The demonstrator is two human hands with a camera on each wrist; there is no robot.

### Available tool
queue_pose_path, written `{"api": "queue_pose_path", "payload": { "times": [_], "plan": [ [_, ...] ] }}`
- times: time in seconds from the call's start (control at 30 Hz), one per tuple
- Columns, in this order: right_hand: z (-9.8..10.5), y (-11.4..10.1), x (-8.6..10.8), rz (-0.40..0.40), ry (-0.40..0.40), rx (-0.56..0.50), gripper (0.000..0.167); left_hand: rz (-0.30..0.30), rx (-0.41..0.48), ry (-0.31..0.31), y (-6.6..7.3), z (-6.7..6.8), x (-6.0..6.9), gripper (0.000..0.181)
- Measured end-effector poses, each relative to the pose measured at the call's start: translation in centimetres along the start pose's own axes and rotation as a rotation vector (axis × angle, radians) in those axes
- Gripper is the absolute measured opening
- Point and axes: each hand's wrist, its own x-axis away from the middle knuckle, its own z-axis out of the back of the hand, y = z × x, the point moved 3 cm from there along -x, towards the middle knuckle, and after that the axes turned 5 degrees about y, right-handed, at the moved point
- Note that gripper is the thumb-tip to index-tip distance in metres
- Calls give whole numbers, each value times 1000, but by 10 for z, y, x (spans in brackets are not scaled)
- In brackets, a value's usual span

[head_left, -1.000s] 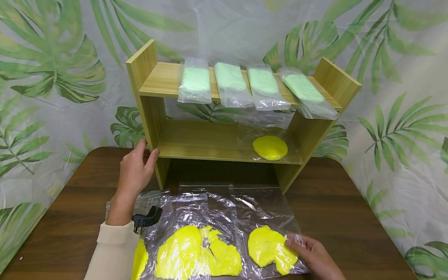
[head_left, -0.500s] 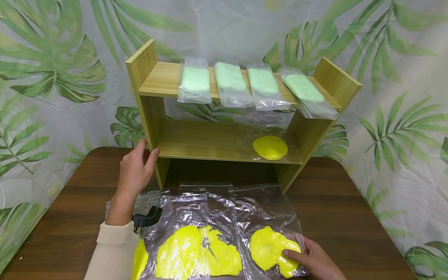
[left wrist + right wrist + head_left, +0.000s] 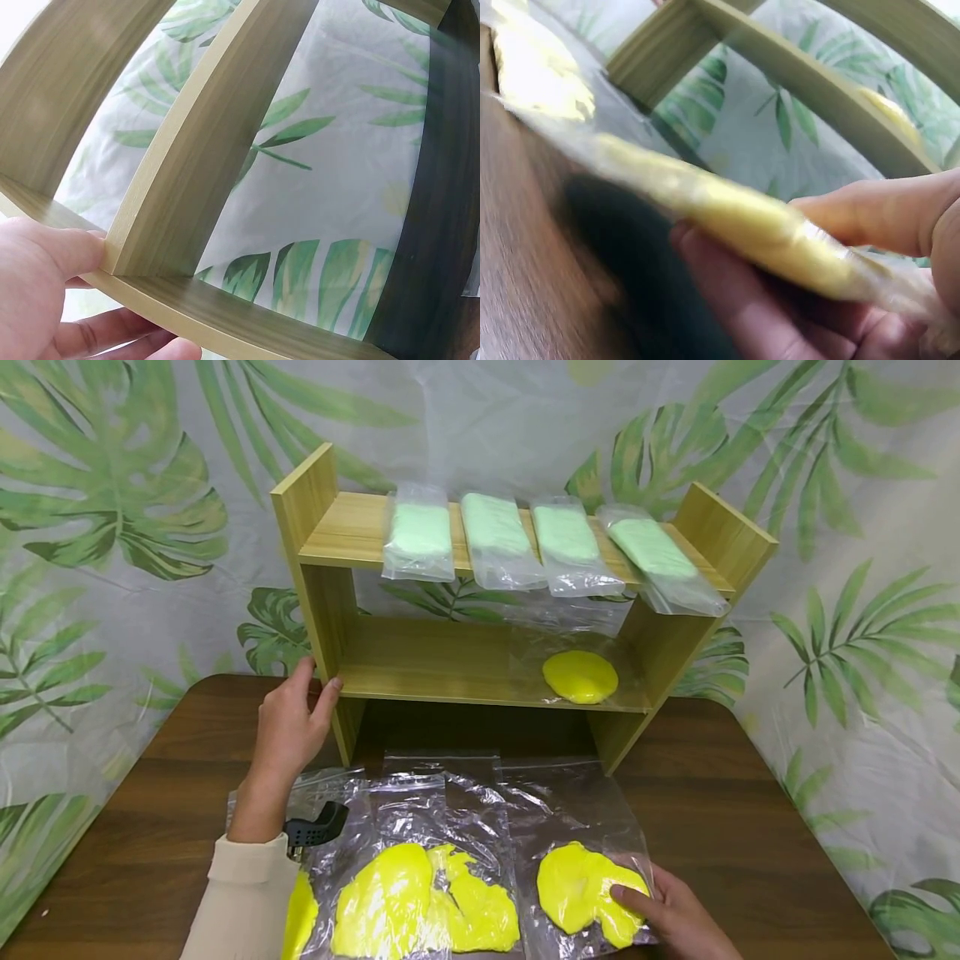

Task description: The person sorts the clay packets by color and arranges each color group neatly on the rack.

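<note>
My left hand holds the left side panel of a small wooden shelf. In the left wrist view the thumb lies at the middle board's end, with fingers on the panel's outer side. My right hand pinches a clear zip bag of flattened yellow dough-like stuff, thumb on top and fingers underneath. The right wrist view shows this bag raised off the table on the hand's side. To its left, more bags of yellow dough-like stuff lie flat, partly overlapping.
One bagged yellow disc sits at the right of the middle shelf board. Several bags of pale green stuff lie along the top board, their ends overhanging its front edge. The dark wooden table reaches back to a leaf-patterned cloth.
The right hand has shifted slightly right with the bag, and the yellow stuff in it has moved a little with it. My left hand stays on the shelf.
</note>
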Motion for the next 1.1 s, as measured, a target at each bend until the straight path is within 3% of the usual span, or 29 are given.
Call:
{"api": "queue_pose_path", "payload": {
  "times": [0.1, 0.3, 0.5, 0.77, 1.1],
  "plan": [
    [-2, -1, 1, -12, -47, -125, 51, -3, -1, 1, -1, 0, 0, 30],
    [-3, -9, 3, -39, -24, -195, 49, -2, -1, 6, -2, 0, 0, 29],
    [-1, -25, 9, -2, -53, -284, 27, 8, 6, -4, -2, 0, 0, 30],
    [-1, -52, 13, 113, -59, -265, 20, 12, 12, 1, -1, 1, 0, 31],
    [-4, -87, 15, 164, 6, -245, 24, 17, 16, -7, -2, 0, -1, 32]
  ]
}}
